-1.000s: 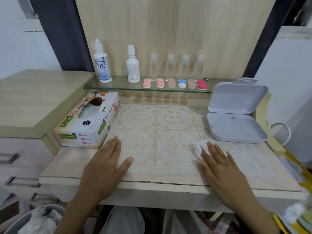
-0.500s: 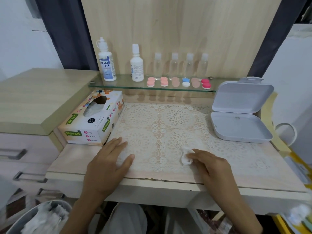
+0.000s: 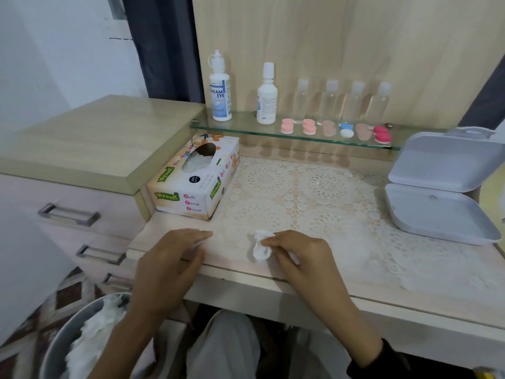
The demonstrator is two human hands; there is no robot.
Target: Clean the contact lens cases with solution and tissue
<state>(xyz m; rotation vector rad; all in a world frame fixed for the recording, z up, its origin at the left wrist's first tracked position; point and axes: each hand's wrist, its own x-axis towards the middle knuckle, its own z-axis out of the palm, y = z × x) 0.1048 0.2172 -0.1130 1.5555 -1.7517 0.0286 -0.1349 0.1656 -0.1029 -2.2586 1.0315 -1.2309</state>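
Note:
My right hand (image 3: pixel 297 255) pinches a crumpled white tissue (image 3: pixel 261 248) near the front edge of the lace mat (image 3: pixel 314 203). My left hand (image 3: pixel 169 258) lies flat with straight fingers at the table's front left corner, holding nothing. Several contact lens cases (image 3: pixel 336 129) in pink, tan, blue-white and red sit in a row on the glass shelf (image 3: pixel 246 124). Two solution bottles (image 3: pixel 220 88) (image 3: pixel 266 97) stand at the shelf's left end. A tissue box (image 3: pixel 196 179) lies left of the mat.
An open grey plastic box (image 3: pixel 442 209) sits at the right of the table. Several clear small bottles (image 3: pixel 341 99) stand behind the cases. A grey bin (image 3: pixel 76 340) with used tissues is on the floor at the lower left. A drawer unit (image 3: pixel 68 214) stands to the left.
My right hand has slid left across the mat with the tissue, going from flat on it to pinching it. The left hand shifted slightly toward the table's front edge.

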